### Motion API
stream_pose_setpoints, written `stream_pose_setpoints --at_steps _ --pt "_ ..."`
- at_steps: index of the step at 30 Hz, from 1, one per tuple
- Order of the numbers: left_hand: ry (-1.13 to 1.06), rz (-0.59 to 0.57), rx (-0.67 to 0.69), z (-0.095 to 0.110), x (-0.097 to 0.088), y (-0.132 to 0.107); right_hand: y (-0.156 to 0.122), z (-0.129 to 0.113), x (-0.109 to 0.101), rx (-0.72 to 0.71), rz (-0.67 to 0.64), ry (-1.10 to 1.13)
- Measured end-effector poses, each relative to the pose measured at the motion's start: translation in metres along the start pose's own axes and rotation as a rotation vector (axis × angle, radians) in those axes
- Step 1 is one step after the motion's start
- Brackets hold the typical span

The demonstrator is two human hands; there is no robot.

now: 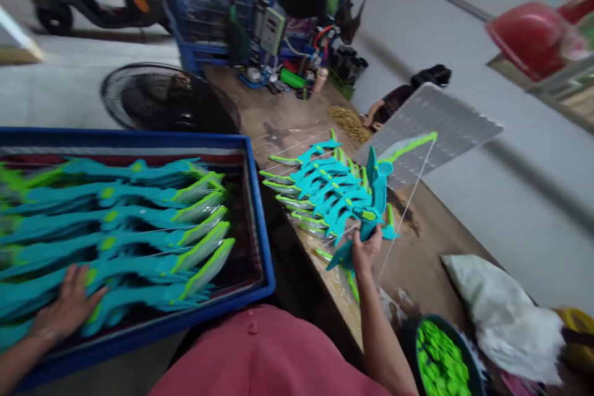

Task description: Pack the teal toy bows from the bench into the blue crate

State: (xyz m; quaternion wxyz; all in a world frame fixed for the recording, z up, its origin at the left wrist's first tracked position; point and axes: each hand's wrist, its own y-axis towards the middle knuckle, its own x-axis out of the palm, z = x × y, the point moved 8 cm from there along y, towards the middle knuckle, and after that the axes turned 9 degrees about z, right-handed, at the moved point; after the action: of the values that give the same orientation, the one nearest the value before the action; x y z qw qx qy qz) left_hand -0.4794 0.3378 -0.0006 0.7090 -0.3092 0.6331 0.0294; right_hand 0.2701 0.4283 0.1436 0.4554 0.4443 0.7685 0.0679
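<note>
My right hand (pixel 366 247) is closed round the grip of a teal toy bow (pixel 380 192) with lime-green limb tips and a white string, held up over the workbench. Beneath and behind it, several like bows (pixel 327 182) lie in an overlapping row on the bench. To the left, my left hand (pixel 69 303) rests on bows in a blue crate (pixel 260 223), its fingers stretched out and the thumb apart. Inside that crate, more teal bows (pixel 139 216) lie side by side in layers, with their green tips toward the right.
A dark tub (pixel 440 352) of green plastic parts and a white sack (pixel 505 315) are at the lower right. A grey panel (pixel 431 130) stands on the bench, with another person (pixel 394 102) behind it. A black fan (pixel 153 96) is beyond the crate; a red lamp (pixel 533 37) hangs upper right.
</note>
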Motion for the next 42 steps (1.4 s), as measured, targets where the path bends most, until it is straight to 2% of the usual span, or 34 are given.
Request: stream_pose_setpoints --at_steps 3,5,7,9,11,13,15,17,19,22,28,33,35,39,42 --pt "-0.179 0.057 -0.035 -0.022 0.016 0.008 -0.008 -0.079 0.033 -0.054 -0.179 0.22" --pt "-0.149 0.077 -0.05 -0.024 0.02 0.012 -0.028 -0.144 0.06 -0.103 -0.356 0.328" --pt "-0.083 0.072 -0.027 -0.018 0.021 0.011 -0.06 -0.217 0.081 -0.246 -0.5 0.423" --pt "-0.043 0.071 0.014 -0.009 0.016 0.007 -0.105 -0.29 0.098 -0.45 -0.605 0.511" --pt "-0.014 0.051 0.018 -0.003 0.014 0.004 -0.161 -0.35 0.117 -0.64 -0.711 0.575" --pt "-0.011 0.047 0.023 0.0 0.014 0.004 -0.225 -0.394 0.142 -0.764 -0.828 0.593" --pt "-0.021 0.058 0.015 0.0 0.016 0.005 -0.291 -0.422 0.17 -0.837 -0.954 0.547" --pt "-0.036 0.073 0.006 0.0 0.019 0.006 -0.351 -0.435 0.198 -0.895 -1.064 0.416" --pt "-0.05 0.09 0.009 0.0 0.02 0.006 -0.397 -0.437 0.22 -0.95 -1.128 0.251" --pt "-0.054 0.099 0.026 0.002 0.021 0.004 -0.433 -0.434 0.24 -0.999 -1.158 0.108" --pt "-0.045 0.095 0.035 0.005 0.02 0.004 -0.455 -0.441 0.26 -1.077 -1.174 0.021" --pt "-0.07 0.065 0.054 0.004 0.016 -0.003 -0.471 -0.448 0.262 -1.152 -1.174 -0.042" --pt "-0.068 0.091 0.066 0.005 0.004 -0.001 -0.476 -0.449 0.259 -1.172 -1.182 -0.051" --pt "-0.068 0.277 0.085 0.009 -0.035 0.025 -0.478 -0.455 0.255 -1.182 -1.216 -0.046" --pt "-0.081 0.345 0.094 0.015 -0.046 0.048 -0.474 -0.461 0.247 -1.159 -1.243 -0.029"
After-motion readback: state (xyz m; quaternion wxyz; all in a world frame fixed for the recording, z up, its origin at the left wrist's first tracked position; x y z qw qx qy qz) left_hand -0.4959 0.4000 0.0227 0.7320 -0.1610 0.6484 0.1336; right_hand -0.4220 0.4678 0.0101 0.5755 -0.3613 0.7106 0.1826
